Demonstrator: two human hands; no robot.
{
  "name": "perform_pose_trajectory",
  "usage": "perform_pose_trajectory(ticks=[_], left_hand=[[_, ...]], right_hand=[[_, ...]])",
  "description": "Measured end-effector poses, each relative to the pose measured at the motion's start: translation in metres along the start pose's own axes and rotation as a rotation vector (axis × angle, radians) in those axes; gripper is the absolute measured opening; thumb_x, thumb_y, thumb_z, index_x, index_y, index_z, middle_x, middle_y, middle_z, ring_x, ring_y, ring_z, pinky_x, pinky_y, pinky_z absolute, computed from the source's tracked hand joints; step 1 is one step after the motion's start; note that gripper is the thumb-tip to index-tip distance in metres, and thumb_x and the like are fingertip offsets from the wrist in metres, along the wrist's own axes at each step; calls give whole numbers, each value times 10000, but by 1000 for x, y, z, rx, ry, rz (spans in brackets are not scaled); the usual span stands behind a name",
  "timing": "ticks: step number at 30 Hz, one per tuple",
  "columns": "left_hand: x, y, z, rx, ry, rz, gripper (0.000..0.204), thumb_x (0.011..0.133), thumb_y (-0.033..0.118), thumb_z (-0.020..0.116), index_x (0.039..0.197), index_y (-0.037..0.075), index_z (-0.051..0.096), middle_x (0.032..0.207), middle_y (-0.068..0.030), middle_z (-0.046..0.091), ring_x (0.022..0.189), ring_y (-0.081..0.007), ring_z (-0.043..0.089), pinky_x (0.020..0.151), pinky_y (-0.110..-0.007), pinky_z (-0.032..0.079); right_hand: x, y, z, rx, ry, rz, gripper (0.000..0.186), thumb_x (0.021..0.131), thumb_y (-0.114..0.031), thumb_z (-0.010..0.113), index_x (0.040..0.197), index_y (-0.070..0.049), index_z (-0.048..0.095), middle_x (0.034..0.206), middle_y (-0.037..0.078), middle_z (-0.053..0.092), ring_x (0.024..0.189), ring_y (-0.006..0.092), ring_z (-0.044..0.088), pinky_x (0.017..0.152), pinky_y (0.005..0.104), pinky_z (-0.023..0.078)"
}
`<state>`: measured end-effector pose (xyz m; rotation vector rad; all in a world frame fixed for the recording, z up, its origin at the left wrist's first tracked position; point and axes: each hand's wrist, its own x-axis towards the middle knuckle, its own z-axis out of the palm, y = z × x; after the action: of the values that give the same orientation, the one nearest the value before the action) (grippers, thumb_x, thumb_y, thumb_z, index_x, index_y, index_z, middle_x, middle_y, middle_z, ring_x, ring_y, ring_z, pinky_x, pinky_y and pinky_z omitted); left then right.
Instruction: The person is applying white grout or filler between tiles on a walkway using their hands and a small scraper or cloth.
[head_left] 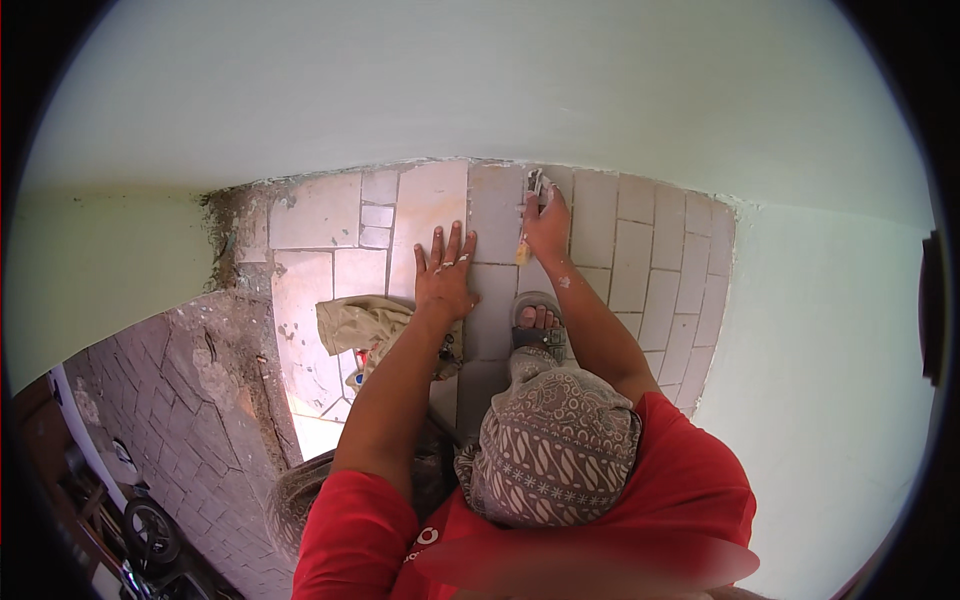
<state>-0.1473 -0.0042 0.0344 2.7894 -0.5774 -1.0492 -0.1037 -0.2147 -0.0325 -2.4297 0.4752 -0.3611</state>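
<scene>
My left hand [446, 272] lies flat on the tiled floor [430, 195] with its fingers spread, and white specks mark the fingers. Farther forward and to the right, my right hand [548, 225] is closed around a small yellow-handled tool [523, 254]. The tool's pale and dark head is at the foot of the pale green wall [480, 80]; its exact kind is too small to make out. White smears show along the seam where wall and floor meet, and on my right wrist.
A khaki cloth [362, 322] lies left of my left forearm, partly over small coloured items. My sandalled foot [538, 318] rests between my arms. Another pale wall [820, 380] stands on the right. At lower left are paving and a parked motorbike [150, 530].
</scene>
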Motion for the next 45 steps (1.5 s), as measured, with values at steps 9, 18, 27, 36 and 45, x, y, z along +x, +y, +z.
perform_pose_trajectory(ticks=[9, 18, 27, 36, 45], left_hand=[[-1, 0, 2, 10, -10, -10, 1158, 806, 519, 777, 1653, 255, 33, 1726, -63, -29, 1583, -317, 9, 1263, -566, 98], [-2, 0, 0, 4, -4, -17, 1147, 809, 513, 779, 1653, 251, 48, 1726, -62, -20, 1583, -321, 15, 1262, -571, 99], [-4, 1, -2, -3, -14, -17, 1147, 810, 510, 783, 1653, 238, 54, 1726, -65, -23, 1582, -326, 22, 1258, -575, 113], [-1, 4, 0, -14, -28, -25, 1160, 800, 505, 798, 1653, 249, 55, 1727, -58, -24, 1583, -322, 22, 1261, -567, 117], [0, 2, 0, 6, -20, -27, 1171, 796, 511, 798, 1652, 258, 42, 1727, -55, -27, 1583, -321, 22, 1259, -570, 129]], right_hand=[[16, -21, 4, -99, -78, 310, 406, 934, -296, 650, 1145, 51, 632, 926, 286, 708, 876, 455, 705, 765, 529, 559], [15, -24, 11, -226, -136, 206, 393, 939, -268, 633, 1196, 29, 630, 1028, 267, 707, 943, 446, 693, 826, 530, 561], [15, -17, 12, -189, -165, 122, 381, 931, -216, 636, 1219, 32, 623, 1117, 265, 685, 995, 448, 675, 876, 523, 547], [17, -12, 13, -182, -132, 97, 363, 931, -205, 630, 1209, 27, 633, 1137, 263, 682, 1005, 455, 672, 880, 527, 546], [21, -15, 10, -175, -118, 86, 341, 931, -190, 625, 1190, 31, 637, 1100, 259, 692, 981, 452, 678, 870, 530, 547]])
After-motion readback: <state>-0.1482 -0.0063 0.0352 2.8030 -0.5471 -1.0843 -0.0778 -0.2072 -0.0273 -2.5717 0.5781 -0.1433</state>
